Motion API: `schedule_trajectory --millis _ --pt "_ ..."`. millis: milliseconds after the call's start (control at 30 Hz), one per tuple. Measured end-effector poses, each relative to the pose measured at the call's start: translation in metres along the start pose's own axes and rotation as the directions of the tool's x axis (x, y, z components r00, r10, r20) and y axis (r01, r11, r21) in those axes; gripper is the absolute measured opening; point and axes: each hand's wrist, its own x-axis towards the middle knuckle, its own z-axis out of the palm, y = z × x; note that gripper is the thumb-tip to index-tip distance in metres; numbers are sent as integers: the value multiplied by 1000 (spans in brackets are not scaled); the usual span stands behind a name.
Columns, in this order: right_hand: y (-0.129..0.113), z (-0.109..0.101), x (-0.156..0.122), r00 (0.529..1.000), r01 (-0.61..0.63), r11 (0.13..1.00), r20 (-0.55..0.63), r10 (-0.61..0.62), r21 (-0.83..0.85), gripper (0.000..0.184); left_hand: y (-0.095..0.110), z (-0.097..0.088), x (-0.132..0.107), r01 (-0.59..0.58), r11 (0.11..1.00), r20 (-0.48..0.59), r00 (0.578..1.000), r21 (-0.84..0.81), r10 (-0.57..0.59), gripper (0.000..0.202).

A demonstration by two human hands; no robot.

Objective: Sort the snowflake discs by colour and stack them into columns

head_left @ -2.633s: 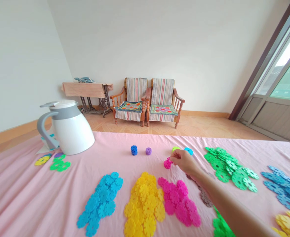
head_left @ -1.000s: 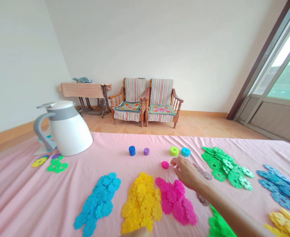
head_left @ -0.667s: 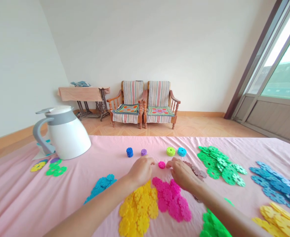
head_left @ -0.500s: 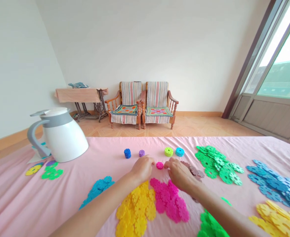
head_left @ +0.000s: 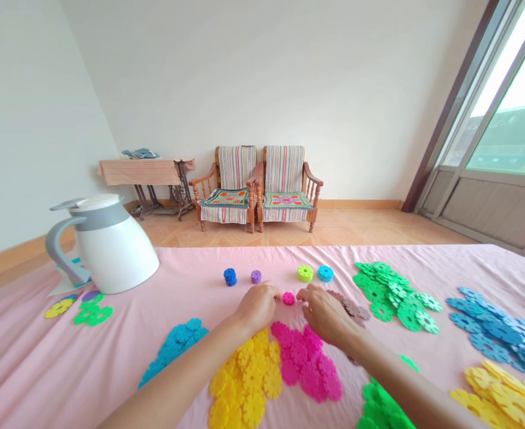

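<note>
A short magenta notched-disc stack (head_left: 288, 298) lies between the left hand (head_left: 257, 307) and the right hand (head_left: 325, 312), just beside both; whether either grip is parted or pinched cannot be told.

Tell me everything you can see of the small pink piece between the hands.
The small pink piece is bright, round and low, with a notched rim, and looks like plastic. It lies flat on the pink cloth, between the left hand and the right hand. I can't tell whether either touches it.
</note>
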Motion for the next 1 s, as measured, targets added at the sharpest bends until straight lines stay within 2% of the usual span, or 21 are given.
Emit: schedule_trajectory --millis 100,267,433,600,733,1000 --pt "6 -4 -16 999 -16 1000 -42 17 22 22 2 -11 -9 -22 1000 26 999 -20 23 31" --pt "13 3 -62 995 4 988 -104 12 155 21 13 -33 -29 -107 993 196 974 -41 113 19" --pt "9 14 -95 995 30 976 -103 -8 217 26 27 -37 -36 -199 978 249 952 55 180 26" --pt "6 13 -98 990 36 963 -139 1 266 24 35 -32 -34 -234 966 297 935 108 193 22" --pt "9 14 -98 980 46 955 -197 13 292 24 34 -27 -30 -242 965 307 930 102 201 18" --pt "9 9 -100 994 17 952 -110 18 306 26 26 -20 -22 -202 979 264 945 9 192 21"
